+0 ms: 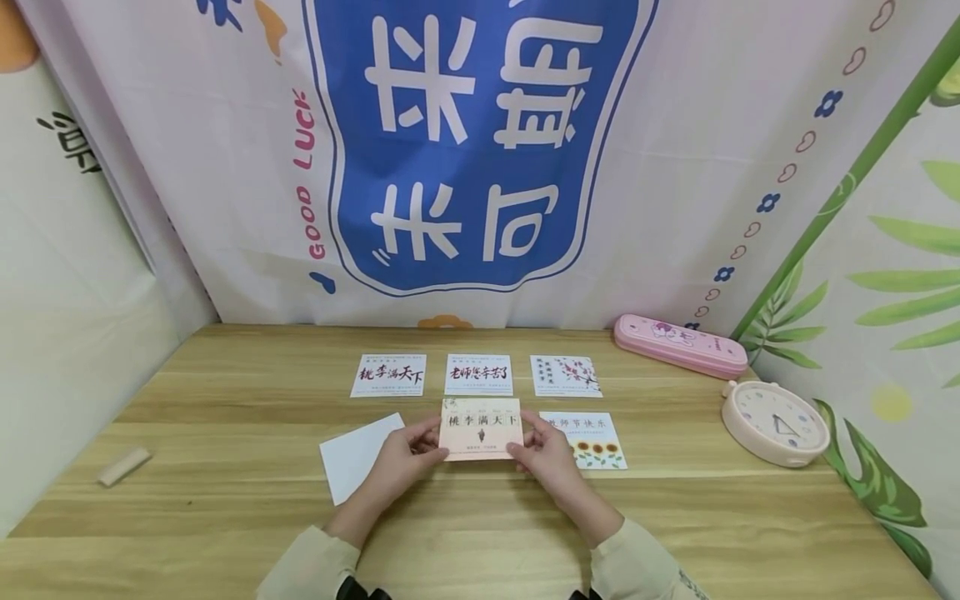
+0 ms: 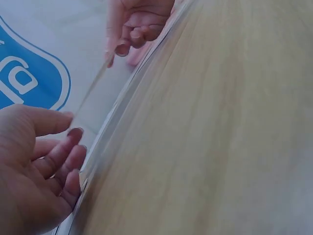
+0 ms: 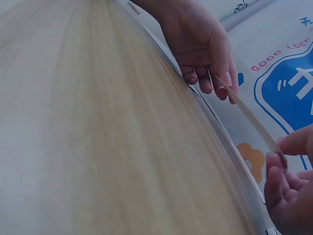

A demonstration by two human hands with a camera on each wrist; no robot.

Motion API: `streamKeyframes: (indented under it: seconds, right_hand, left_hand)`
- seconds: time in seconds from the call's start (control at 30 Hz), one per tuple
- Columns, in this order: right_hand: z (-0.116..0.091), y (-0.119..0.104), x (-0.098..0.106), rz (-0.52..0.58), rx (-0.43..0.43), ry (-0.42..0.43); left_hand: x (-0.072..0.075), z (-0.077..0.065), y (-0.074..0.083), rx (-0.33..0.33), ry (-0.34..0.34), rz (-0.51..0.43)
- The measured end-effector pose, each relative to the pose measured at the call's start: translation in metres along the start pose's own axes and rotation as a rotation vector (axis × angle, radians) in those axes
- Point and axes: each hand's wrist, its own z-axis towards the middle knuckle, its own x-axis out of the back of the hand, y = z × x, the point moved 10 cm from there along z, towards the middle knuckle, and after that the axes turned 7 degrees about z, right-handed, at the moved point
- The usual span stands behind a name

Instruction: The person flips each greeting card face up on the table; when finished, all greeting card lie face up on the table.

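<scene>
Between both hands, a cream greeting card (image 1: 481, 429) with dark Chinese characters is held raised above the table, seen nearly edge-on in the wrist views. My left hand (image 1: 405, 457) pinches its left edge, thumb on the front. The right hand (image 1: 553, 457) pinches the opposite edge in the same way. Under and beside the left hand lies a blank white card (image 1: 356, 457). A sunflower card (image 1: 592, 442) lies flat by the right hand, its left part covered by that hand. Behind them, a row holds two red-lettered cards (image 1: 387, 376) (image 1: 478, 375) and a blossom card (image 1: 566, 377).
A pink pencil case (image 1: 681, 344) lies at the table's back right, with a round pale clock (image 1: 776, 423) in front of it. Far left is a small beige block (image 1: 124, 467). A printed cloth (image 1: 247, 167) hangs along the back edge of the wooden table (image 1: 225, 517).
</scene>
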Motion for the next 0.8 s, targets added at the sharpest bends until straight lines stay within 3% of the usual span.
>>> streamKeyframes:
  seconds: [0.3,0.8]
  right_hand:
    - [0.001,0.006,-0.013,-0.259,0.045,-0.153]
    - [0.005,0.006,-0.014,-0.500,0.084,-0.185]
  left_hand:
    - [-0.010,0.000,-0.001,-0.086,-0.100,0.138]
    - [-0.016,0.002,0.002,-0.144,-0.117,0.369]
